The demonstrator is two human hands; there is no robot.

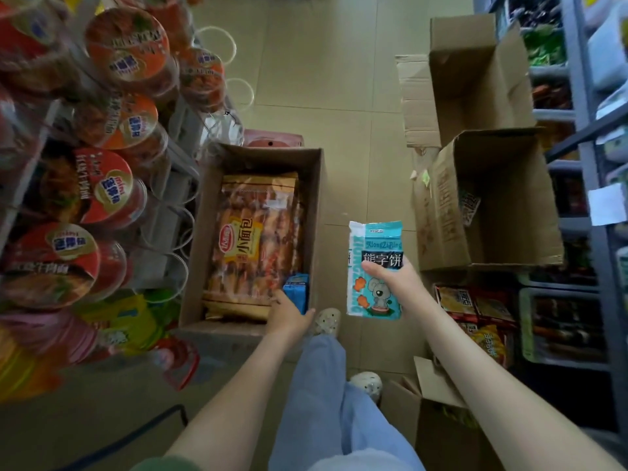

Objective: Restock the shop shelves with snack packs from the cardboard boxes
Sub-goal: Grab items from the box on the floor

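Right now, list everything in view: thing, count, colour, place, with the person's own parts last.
open box: one, brown cardboard, floor centre, holds bread packs
bread packs: a stack, orange and clear, in that box
blue pack: one, blue, near corner of that box, in left grip
teal pack: one, teal and white with cartoon mouse, held over the floor
empty boxes: two, brown, floor at right
noodle cups: several, red and orange, rack at left
shelves: grey, right side, stocked
snack bags: several, yellow and red, low at right
shoes: two, white, floor
left hand: grips blue pack
right hand: grips teal pack
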